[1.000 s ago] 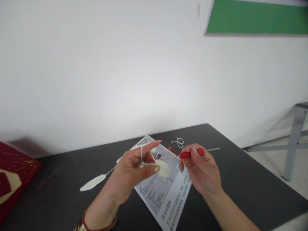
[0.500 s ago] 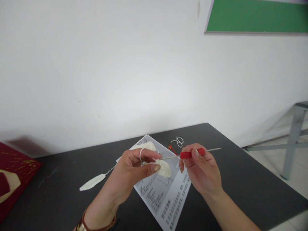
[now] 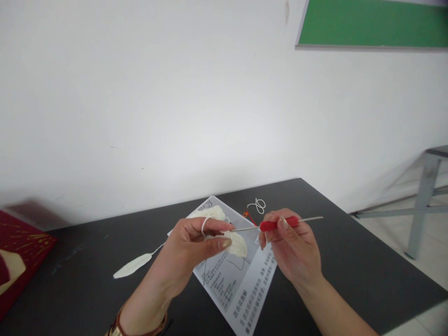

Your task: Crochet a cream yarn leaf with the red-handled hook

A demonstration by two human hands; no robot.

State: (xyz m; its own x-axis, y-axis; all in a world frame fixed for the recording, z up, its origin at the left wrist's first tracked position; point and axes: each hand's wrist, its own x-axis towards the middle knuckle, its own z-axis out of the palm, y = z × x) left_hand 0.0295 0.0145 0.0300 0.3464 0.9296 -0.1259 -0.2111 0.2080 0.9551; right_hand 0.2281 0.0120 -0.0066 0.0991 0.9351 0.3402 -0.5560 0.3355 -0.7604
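My left index finger, which stood straight out a second ago, is now curled down onto the work, and little else has shifted. My left hand [image 3: 196, 242] pinches the cream crochet piece [image 3: 235, 242] between thumb and fingers [image 3: 219, 242], with a strand of yarn [image 3: 203, 225] looped over the index finger. My right hand [image 3: 292, 247] is closed around the red handle of the crochet hook [image 3: 278, 224], thumb on top; the metal tip points toward the crochet piece and meets it at its upper edge, while the bare tail of the shaft sticks out the other way. Both hands hover just above the printed instruction sheet [image 3: 241, 284], which lies on the dark table [image 3: 350, 261]. Left of the sheet, a flat cream leaf-shaped piece [image 3: 133, 266] lies on the table, its thread trailing toward my left hand. Beyond the sheet lie a small white yarn loop [image 3: 257, 205] and a scrap of red thread [image 3: 248, 215]. Far left of the sheet, at the table's edge, sits a red box [image 3: 21, 252].
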